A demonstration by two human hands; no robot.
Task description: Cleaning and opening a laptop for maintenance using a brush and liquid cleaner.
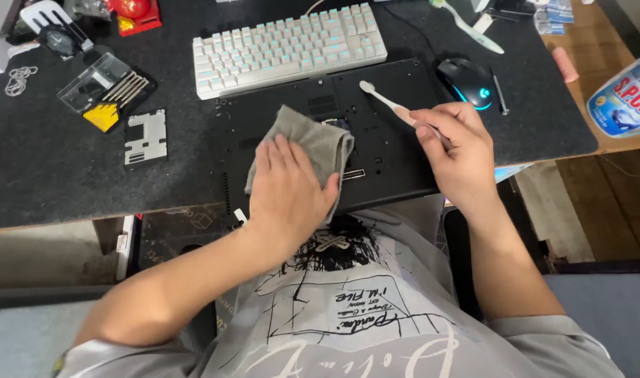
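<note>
From the head camera, the left hand (292,187) is pressing flat on a grey cloth (318,142), fingers spread over it, pinning it against the black underside of a laptop (383,150) that is lying upside down on the dark felt desk mat (68,175). The right hand (456,150) is pinching the handle of a pale toothbrush (384,100), its bristled head touching the laptop's base near the rear edge. To do this well, I judge the brush should be stroking lightly toward the cloth so loosened dust is being caught, with the cloth kept close beside the bristles. A white keyboard (288,47) is sitting just behind the laptop, a black mouse (465,80) to its right, and a screwdriver bit case (106,87) well apart at left.
</note>
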